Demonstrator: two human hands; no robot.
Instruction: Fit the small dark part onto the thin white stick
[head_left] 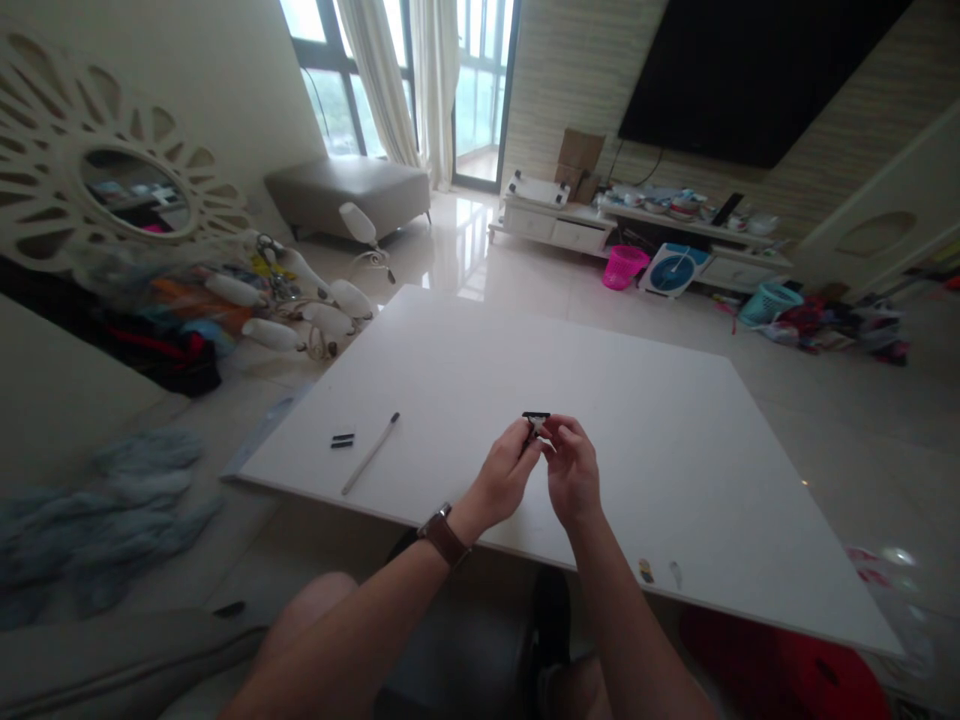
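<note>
A small piece with a black bar across its top and a silvery part beneath point(536, 421) is held above the white table; its exact kind is too small to make out. My left hand point(504, 468), with a brown-strapped watch on its wrist, is closed on the piece from the left. From the other side, the bent fingers of my right hand point(573, 468) close in on the same piece at its right edge. The fingers hide its lower part. To the left lie a thin grey rod with a dark tip point(371, 454) and two short black strips point(342, 440).
On the white table point(660, 430), near its front edge, lie a small gold-and-black item point(646, 571) and a small clear piece point(676, 574). A lamp with several white shades point(328, 318) stands beyond the left edge. A red stool-like object point(810, 675) is below, front right.
</note>
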